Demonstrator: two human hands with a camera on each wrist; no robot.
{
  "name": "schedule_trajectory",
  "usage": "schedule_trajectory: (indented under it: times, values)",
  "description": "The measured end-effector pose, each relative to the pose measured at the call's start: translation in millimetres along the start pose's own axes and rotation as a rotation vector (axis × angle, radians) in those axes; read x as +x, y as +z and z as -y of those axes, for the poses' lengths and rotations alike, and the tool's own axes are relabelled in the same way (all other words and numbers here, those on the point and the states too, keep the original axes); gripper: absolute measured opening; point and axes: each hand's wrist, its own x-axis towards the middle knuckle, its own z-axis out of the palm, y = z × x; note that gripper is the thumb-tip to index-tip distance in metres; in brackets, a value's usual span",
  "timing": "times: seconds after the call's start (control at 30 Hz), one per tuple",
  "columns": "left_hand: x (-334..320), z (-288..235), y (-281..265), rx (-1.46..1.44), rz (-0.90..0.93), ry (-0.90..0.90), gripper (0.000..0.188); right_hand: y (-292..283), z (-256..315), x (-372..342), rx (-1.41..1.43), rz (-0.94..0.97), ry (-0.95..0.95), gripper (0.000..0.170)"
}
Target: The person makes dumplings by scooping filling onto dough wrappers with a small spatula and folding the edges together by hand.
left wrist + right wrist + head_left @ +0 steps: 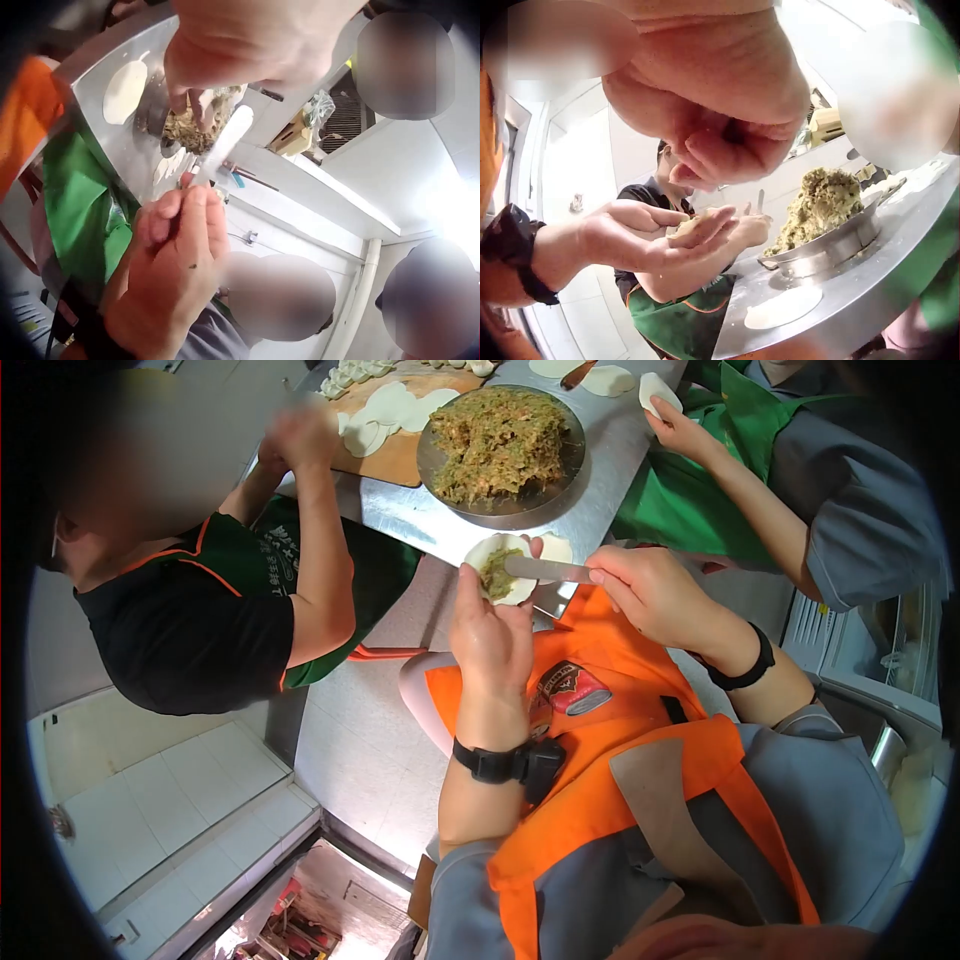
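My left hand (492, 645) cradles a round dumpling wrapper (522, 592) between thumb and fingers, palm up. Green minced filling (494, 572) lies in the middle of the wrapper. My right hand (650, 595) grips a narrow flat metal spatula (562, 570), its blade end over the filling in the head view. Its rounded blade (232, 133) shows whole in the left wrist view. Seen from the right wrist, the left hand (641, 232) is held beside the table, and the wrapper (694, 223) is seen edge-on.
Beyond my hands, a round metal pan (490, 512) heaped with filling stands on the steel table (610, 435). A wooden board (385, 468) carries wrappers and finished dumplings. One person stands at left with raised hands; another at right holds a wrapper (660, 395). A loose wrapper (784, 307) lies near the table edge.
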Motion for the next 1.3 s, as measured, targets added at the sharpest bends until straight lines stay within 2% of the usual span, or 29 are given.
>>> schedule_trajectory:
  times: [0.07, 0.17, 0.27, 0.37, 0.47, 0.5, 0.57, 0.6, 0.67, 0.7, 0.8, 0.87, 0.9, 0.97, 1.0, 1.1, 1.2, 1.3]
  values:
    - [-4, 0, 3, 0.015, 0.005, 0.002, 0.047, -3, 8, 0, 0.087, -0.024, -0.017, 0.007]
    - [-10, 5, 10, 0.029, 0.044, -0.048, 0.045, 11, 11, 10, 0.036, -0.254, -0.320, 0.014]
    - [-19, 14, 13, 0.104, 0.030, -0.047, 0.043, 1, 9, 7, -0.096, -0.085, -0.319, 0.016]
    - [-27, 19, 21, 0.321, 0.015, 0.030, 0.045, -7, 17, 12, 0.055, -0.150, -0.336, 0.013]
    - [-38, 20, 19, 0.528, 0.214, 0.104, 0.046, -13, 23, 15, 0.160, -0.164, -0.299, 0.012]
    - [-42, 22, 24, 0.588, 0.182, 0.162, 0.047, -13, 24, 14, 0.147, -0.150, -0.277, 0.011]
    - [-47, 22, 24, 0.603, 0.225, 0.226, 0.037, -14, 25, 10, 0.119, -0.122, -0.234, 0.010]
    - [-49, 21, 24, 0.610, 0.247, 0.258, 0.032, -13, 27, 8, 0.260, -0.078, -0.132, 0.009]
    - [-56, 19, 26, 0.917, 0.223, 0.426, 0.026, -13, 33, 2, 0.540, 0.011, 0.076, 0.008]
    - [-59, 17, 28, 1.071, 0.209, 0.509, 0.027, -15, 35, 2, 0.618, -0.001, 0.088, 0.009]
    - [-70, 11, 36, 0.831, 0.150, 0.254, 0.039, -17, 35, 2, 0.818, -0.002, 0.064, 0.012]
    - [-76, 10, 41, 0.722, 0.172, 0.248, 0.039, -12, 27, 3, 0.904, 0.036, -0.028, 0.014]
    - [-77, 10, 42, 0.668, 0.183, 0.244, 0.040, -12, 27, 2, 0.924, 0.053, 0.005, 0.013]
    - [-76, 10, 40, 0.733, 0.193, 0.312, 0.036, -12, 30, -1, 0.963, 0.085, 0.075, 0.012]
    - [-76, 11, 39, 0.767, 0.198, 0.346, 0.034, -12, 32, -1, 0.905, 0.064, 0.075, 0.010]
    - [-66, 1, 37, 1.064, 0.314, 0.642, 0.032, -13, 41, -3, 0.756, 0.007, 0.064, 0.007]
    - [-62, -1, 40, 1.150, 0.270, 0.851, 0.031, -13, 47, -3, 0.631, -0.040, -0.016, 0.006]
    - [-59, 3, 38, 1.119, 0.284, 0.881, 0.028, -17, 53, -3, 0.413, -0.087, -0.186, 0.009]
